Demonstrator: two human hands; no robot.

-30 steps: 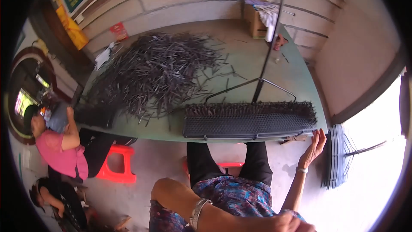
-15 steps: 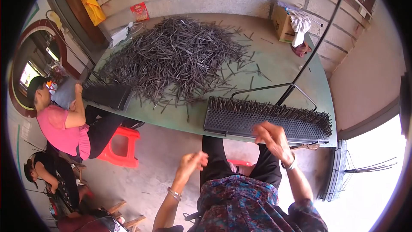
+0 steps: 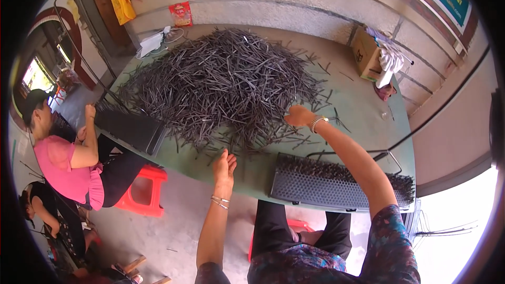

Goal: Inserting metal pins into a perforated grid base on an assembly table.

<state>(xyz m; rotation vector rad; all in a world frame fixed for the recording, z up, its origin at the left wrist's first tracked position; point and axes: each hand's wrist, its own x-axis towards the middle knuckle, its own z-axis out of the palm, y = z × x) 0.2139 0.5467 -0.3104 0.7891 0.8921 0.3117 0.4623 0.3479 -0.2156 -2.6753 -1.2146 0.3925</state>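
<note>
A large heap of thin dark strips (image 3: 226, 79) covers much of the green table (image 3: 236, 179). My right hand (image 3: 301, 117) reaches over to the heap's right side with its fingers curled down at the strips. Whatever it pinches there is too small to make out. My left hand (image 3: 224, 167) is at the table's near edge, just in front of the heap. Its fingers are bent together, and anything between them is hidden. Beneath my right forearm lies a long dark perforated block (image 3: 321, 184), its far side bristling with upright strips and a thin black rod rising from it.
On the left, a co-worker in a pink top (image 3: 66, 160) sits at another dark block (image 3: 129, 126). A red stool (image 3: 142, 192) stands near that person. Toward the back are a cardboard box (image 3: 365, 52) with white cloth, a red packet (image 3: 181, 14) and a white device with a cable (image 3: 152, 42).
Both hands have moved forward from in front of my body. The right has gone from the perforated block to the heap, the left to the table's edge. The view has shifted too.
</note>
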